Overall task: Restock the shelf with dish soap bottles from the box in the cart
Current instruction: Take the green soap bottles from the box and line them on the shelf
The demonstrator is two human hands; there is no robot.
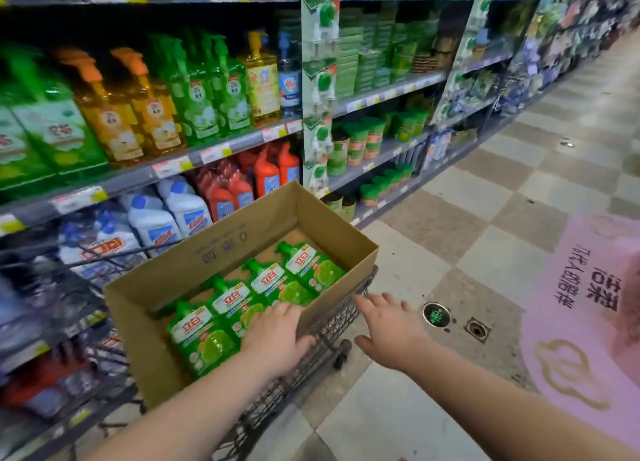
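Shelving, grey metal, carrying green and orange pump bottles: restock destination. Black wire-mesh cart, one, beside it. Brown open-topped cardboard box, one, seated in cart. Green dish soap bottles, four, lying flat in a row on box floor. Hands, two, apart: left hand over box's near wall, fingers on a bottle, thumb outside, grip cannot be told; right hand spread, empty, beside cart rim. Step judged: picking from box. Next move calls for closing round one bottle and lifting it clear of the wall.
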